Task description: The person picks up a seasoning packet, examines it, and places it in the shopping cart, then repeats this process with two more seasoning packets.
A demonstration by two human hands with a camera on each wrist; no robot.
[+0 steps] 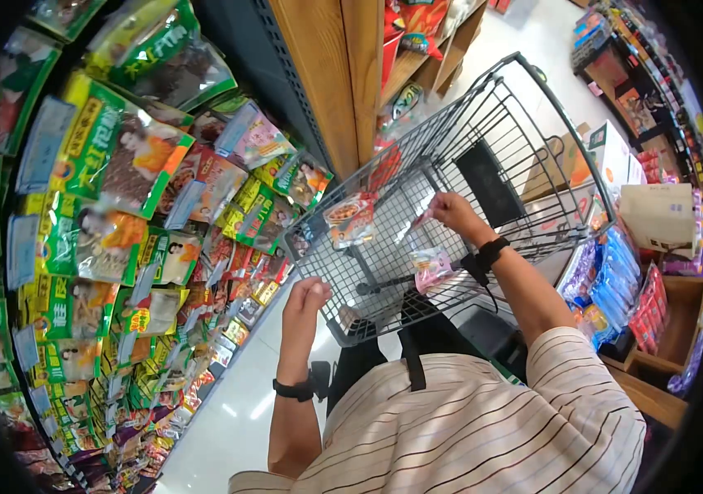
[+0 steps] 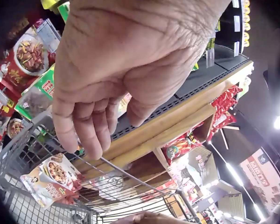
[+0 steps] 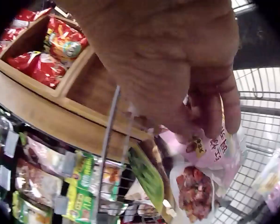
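Note:
My right hand [image 1: 457, 216] is over the shopping cart [image 1: 398, 288], pinching the top of a pink and white food bag [image 3: 219, 156]. A window in the bag shows dark red pieces, and in the head view it appears nearly edge-on. My left hand [image 1: 306, 305] hovers by the cart's near left corner, fingers loosely bent with nothing in them. Inside the cart lies an orange and white packet [image 1: 353, 221] with a bowl pictured on it. Another pink packet [image 1: 431, 270] rests in the basket nearer my body.
Shelves of green and yellow food bags [image 1: 96, 239] rise at the left, close to the cart. A wooden shelf end [image 1: 318, 74] stands ahead of them. On the right are blue packs [image 1: 615, 267] and a wooden bin [image 1: 677, 317].

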